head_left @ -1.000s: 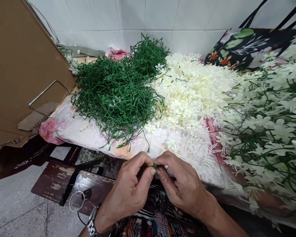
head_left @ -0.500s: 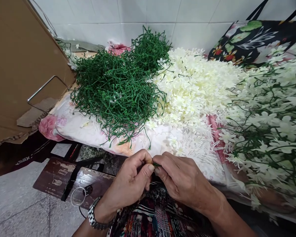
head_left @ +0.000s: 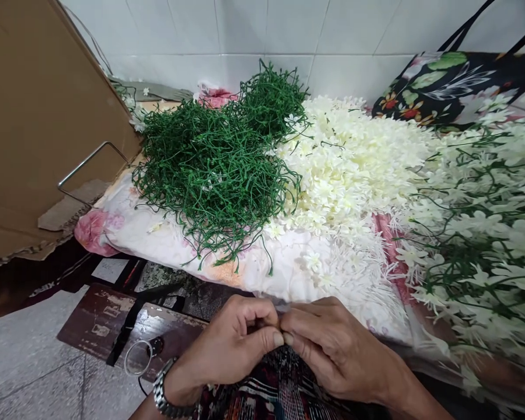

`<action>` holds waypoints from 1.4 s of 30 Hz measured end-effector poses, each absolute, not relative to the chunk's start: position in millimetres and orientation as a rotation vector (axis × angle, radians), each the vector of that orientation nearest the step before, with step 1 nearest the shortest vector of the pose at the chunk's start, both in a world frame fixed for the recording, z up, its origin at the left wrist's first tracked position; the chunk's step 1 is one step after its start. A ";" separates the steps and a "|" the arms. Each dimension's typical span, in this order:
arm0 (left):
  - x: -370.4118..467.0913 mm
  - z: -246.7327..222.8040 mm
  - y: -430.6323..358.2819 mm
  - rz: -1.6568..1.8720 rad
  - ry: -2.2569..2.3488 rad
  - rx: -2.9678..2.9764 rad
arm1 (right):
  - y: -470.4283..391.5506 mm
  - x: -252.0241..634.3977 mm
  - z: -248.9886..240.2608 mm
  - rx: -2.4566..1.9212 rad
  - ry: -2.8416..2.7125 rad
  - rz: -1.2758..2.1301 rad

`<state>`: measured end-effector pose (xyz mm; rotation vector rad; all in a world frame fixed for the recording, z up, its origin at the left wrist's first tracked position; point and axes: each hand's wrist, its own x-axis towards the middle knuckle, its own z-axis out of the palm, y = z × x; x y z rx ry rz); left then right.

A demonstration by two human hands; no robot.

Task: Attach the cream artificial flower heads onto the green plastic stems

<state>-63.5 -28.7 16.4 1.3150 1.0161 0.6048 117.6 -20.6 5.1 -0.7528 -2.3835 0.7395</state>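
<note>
My left hand point(head_left: 242, 344) and my right hand point(head_left: 336, 347) meet fingertip to fingertip above my lap, both pinched closed. Between them is a small green plastic stem, almost wholly covered by the fingers now; a bit of green showed there half a second ago. Beyond my hands lies a tangled heap of green plastic stems point(head_left: 214, 169). To its right spreads a pile of loose white artificial blossoms point(head_left: 350, 157). White flowers on green stems point(head_left: 503, 251) are massed along the right side.
A floral cloth point(head_left: 157, 242) covers the work surface against a tiled wall point(head_left: 284, 26). At left stands a cardboard box point(head_left: 39, 116) with a bent metal wire point(head_left: 85, 166) before it. A worn wooden board point(head_left: 177, 321) sits low at left. A floral bag point(head_left: 459, 87) rests back right.
Both hands sit slightly lower in the picture, still pinched together. The green bit between the fingertips has become hidden. The whole scene has shifted slightly down and right; the piles look unchanged.
</note>
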 end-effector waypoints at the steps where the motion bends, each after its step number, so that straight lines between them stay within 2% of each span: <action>1: -63.8 15.7 -29.5 0.627 0.989 1.261 | -20.4 117.7 4.4 -0.742 -2.342 0.824; 9: -57.4 5.5 -35.1 0.750 0.850 0.840 | -22.3 113.9 1.2 -0.716 -1.870 1.395; 21: -53.7 7.6 -30.9 0.788 0.576 0.419 | -26.9 113.0 -1.6 -0.752 -1.469 1.732; 24: -58.1 15.3 -25.3 0.944 0.711 0.614 | -26.4 119.4 -2.8 -0.782 -1.560 1.653; 28: -56.6 20.2 -7.4 1.149 1.200 1.335 | -25.2 128.6 3.6 -0.877 -1.780 1.335; 34: -38.7 -1.2 20.9 0.944 1.461 2.372 | -31.2 146.7 9.3 -1.113 -1.899 0.738; 38: -36.1 -13.1 21.9 0.918 1.508 2.540 | -33.5 158.6 6.5 -1.175 -1.864 0.591; 42: -36.9 -8.3 10.5 1.222 1.430 2.388 | -32.9 163.9 5.5 -1.128 -1.858 0.468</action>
